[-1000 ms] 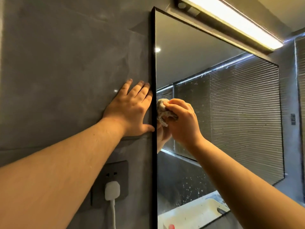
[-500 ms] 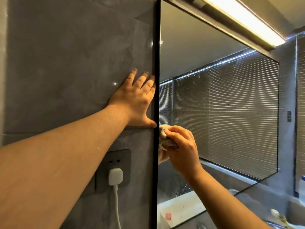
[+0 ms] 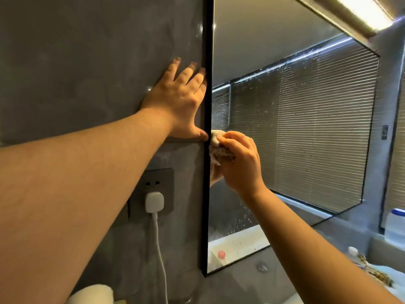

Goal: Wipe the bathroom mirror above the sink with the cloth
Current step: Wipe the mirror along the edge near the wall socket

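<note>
A black-framed mirror [image 3: 306,137] hangs on the grey wall and reflects window blinds. Specks and splash marks dot its lower glass. My right hand [image 3: 238,163] grips a bunched pale cloth [image 3: 218,148] and presses it against the glass right beside the mirror's left frame edge. My left hand [image 3: 180,99] lies flat on the grey wall just left of the frame, fingers spread upward and thumb touching the frame.
A grey wall socket [image 3: 153,189] with a white plug [image 3: 154,201] and cable sits below my left arm. A bright light bar [image 3: 359,12] runs above the mirror. A white bottle [image 3: 394,222] and countertop items stand at the lower right.
My right hand carried the cloth down the mirror's left edge, from beside my left fingers to below the thumb. The view has tilted downward. My left hand stays pressed on the wall.
</note>
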The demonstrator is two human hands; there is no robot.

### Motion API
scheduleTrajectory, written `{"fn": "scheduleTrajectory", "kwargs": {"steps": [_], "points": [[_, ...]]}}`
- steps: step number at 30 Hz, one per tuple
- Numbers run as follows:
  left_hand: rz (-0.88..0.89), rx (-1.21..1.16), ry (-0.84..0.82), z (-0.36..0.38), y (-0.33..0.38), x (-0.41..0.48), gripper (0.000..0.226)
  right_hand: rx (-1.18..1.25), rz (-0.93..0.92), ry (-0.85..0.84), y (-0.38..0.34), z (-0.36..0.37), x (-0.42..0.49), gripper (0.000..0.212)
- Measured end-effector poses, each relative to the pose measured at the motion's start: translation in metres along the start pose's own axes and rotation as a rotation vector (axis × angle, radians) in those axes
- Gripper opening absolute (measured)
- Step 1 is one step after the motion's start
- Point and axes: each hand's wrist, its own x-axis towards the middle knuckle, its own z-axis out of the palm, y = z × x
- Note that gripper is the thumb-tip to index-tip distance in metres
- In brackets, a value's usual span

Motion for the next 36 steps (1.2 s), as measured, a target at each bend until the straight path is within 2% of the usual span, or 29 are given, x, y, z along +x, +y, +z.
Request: {"fn": "scheduleTrajectory", "kwargs": {"steps": [12,16,21,24,27,31,36], "points": [[0.027,0.006,0.025,0.002,0.001,-0.003,0.126,0.025,0.056,-0.071,0.005,-0.007,-0.131,0.042],[0.030,0.011,0.030,0.003,0.001,-0.004,0.126,0.009,0.073,-0.069,0.004,-0.007,-0.138,0.042],[0.022,0.005,0.040,0.002,0.003,-0.004,0.127,0.032,0.097,-0.029,0.000,-0.008,-0.109,0.027],[0.019,0.005,0.040,0.005,0.002,-0.004,0.127,0.037,0.102,-0.039,-0.003,-0.010,-0.103,0.028],[0.025,-0.005,0.051,0.005,0.002,-0.003,0.127,0.041,0.091,-0.049,-0.005,-0.011,-0.117,0.034],[0.017,-0.015,0.059,0.006,0.001,-0.002,0.126,0.002,0.099,-0.091,-0.007,-0.007,-0.164,0.026],[0.018,-0.025,0.073,0.005,0.002,-0.003,0.123,0.023,0.147,-0.179,-0.007,-0.014,-0.218,0.044]]}}
